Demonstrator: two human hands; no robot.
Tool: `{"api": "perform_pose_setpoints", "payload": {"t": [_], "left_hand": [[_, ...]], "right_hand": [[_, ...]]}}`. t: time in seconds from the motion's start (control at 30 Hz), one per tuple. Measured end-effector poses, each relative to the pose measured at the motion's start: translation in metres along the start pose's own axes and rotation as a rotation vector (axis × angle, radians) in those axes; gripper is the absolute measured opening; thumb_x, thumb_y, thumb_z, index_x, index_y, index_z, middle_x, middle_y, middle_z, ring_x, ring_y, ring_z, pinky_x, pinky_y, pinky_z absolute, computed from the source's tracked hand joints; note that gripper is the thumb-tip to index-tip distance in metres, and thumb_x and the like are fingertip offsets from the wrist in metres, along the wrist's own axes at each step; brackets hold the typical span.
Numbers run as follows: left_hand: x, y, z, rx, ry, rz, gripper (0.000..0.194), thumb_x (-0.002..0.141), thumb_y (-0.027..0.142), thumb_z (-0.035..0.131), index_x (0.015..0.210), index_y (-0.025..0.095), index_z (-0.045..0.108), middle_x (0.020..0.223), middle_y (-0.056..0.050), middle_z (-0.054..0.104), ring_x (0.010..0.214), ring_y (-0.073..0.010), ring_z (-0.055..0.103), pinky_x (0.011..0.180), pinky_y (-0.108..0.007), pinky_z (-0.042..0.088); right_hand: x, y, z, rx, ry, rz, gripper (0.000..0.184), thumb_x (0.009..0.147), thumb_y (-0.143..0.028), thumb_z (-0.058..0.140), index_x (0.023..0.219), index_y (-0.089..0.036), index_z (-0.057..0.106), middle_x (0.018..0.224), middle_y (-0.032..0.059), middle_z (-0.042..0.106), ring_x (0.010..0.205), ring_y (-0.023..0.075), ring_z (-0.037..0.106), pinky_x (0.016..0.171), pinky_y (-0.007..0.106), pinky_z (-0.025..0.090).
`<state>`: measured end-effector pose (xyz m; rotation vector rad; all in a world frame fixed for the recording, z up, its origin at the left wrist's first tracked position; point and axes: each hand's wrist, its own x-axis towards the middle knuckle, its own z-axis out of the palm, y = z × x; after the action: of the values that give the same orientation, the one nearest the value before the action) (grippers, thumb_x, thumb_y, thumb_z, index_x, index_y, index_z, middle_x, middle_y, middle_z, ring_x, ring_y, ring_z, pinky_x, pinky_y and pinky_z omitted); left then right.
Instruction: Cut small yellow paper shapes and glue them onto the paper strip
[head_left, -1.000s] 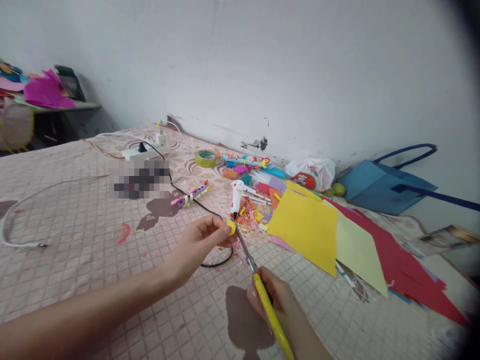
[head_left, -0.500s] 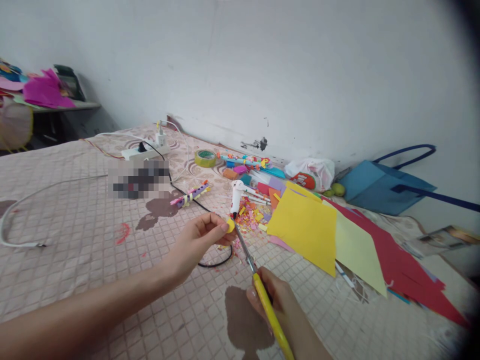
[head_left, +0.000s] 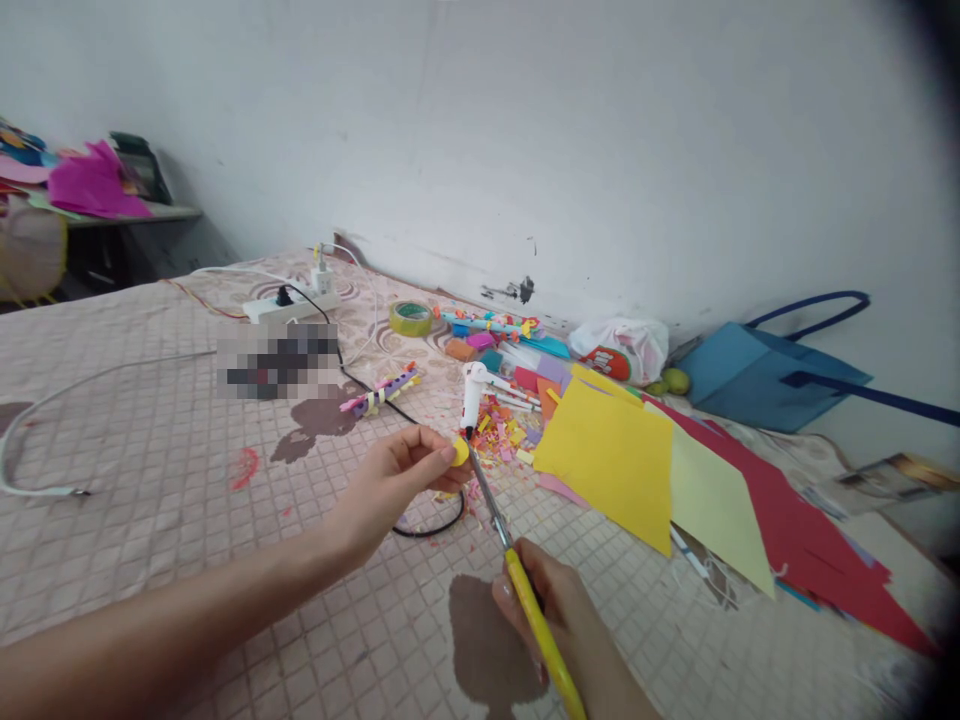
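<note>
Between the thumb and fingers of my left hand (head_left: 409,470) is a small, rounded yellow foam or paper piece (head_left: 460,453). My right hand (head_left: 559,605) grips a pair of scissors (head_left: 534,600) with yellow handles, its metal blades pointing up and away from me. The blade tips are right beside the yellow piece; whether they touch it I cannot tell. Just beyond the tips stands a white glue gun (head_left: 473,395), nozzle down, among colourful scraps (head_left: 504,428). A purple decorated stick (head_left: 382,392) lies left of the glue gun.
Yellow sheets (head_left: 611,450), pale green sheets (head_left: 716,490) and red sheets (head_left: 802,530) spread to the right. A blue bag (head_left: 765,372) sits by the wall. Farther back are a tape roll (head_left: 410,318) and a power strip (head_left: 292,304). A black cable (head_left: 431,532) loops under my left hand.
Almost nothing differs. Both hands hold nearly the same position, with the yellow piece and the scissors barely shifted.
</note>
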<state>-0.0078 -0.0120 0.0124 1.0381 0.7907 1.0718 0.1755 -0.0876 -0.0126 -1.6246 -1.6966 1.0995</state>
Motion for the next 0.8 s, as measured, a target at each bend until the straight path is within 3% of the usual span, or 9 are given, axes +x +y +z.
{"api": "perform_pose_setpoints", "payload": {"t": [0.13,0.3,0.63,0.8], "left_hand": [[0.0013,0.0009,-0.0016,-0.003,-0.031,-0.003,0.018,0.078,0.03,0.061,0.077,0.014,0.055,0.074,-0.003,0.068,0.071,-0.0132,0.063,0.073,-0.029,0.051],[0.0026,0.0017,-0.0036,0.012,-0.079,-0.01,0.018,0.079,0.03,0.061,0.076,0.014,0.055,0.075,-0.003,0.068,0.072,-0.013,0.064,0.075,-0.029,0.051],[0.0046,0.0031,-0.0048,0.045,-0.103,-0.037,0.019,0.077,0.03,0.063,0.074,0.014,0.054,0.075,-0.003,0.068,0.071,-0.0127,0.063,0.075,-0.029,0.05],[0.0048,0.0023,-0.0047,0.044,-0.097,-0.035,0.019,0.077,0.03,0.063,0.074,0.014,0.054,0.075,-0.002,0.068,0.071,-0.0125,0.063,0.075,-0.029,0.05]], "right_hand": [[0.0008,0.0051,0.0008,0.064,-0.064,-0.009,0.041,0.075,-0.058,0.05,0.063,-0.021,0.036,0.051,-0.0073,0.031,0.044,0.0064,0.027,0.041,0.02,0.022],[-0.004,0.0031,-0.0013,0.193,-0.134,0.044,0.05,0.075,-0.071,0.038,0.069,-0.021,0.037,0.05,-0.0074,0.034,0.038,0.006,0.029,0.035,0.019,0.022],[-0.0036,0.0024,-0.0084,0.131,-0.131,-0.052,0.052,0.077,-0.071,0.036,0.066,-0.021,0.038,0.049,-0.0073,0.032,0.041,0.006,0.027,0.038,0.02,0.02],[-0.0039,0.0003,-0.0083,0.075,-0.096,-0.046,0.045,0.077,-0.063,0.046,0.067,-0.02,0.039,0.049,-0.0077,0.032,0.041,0.0061,0.028,0.039,0.019,0.02]]}}
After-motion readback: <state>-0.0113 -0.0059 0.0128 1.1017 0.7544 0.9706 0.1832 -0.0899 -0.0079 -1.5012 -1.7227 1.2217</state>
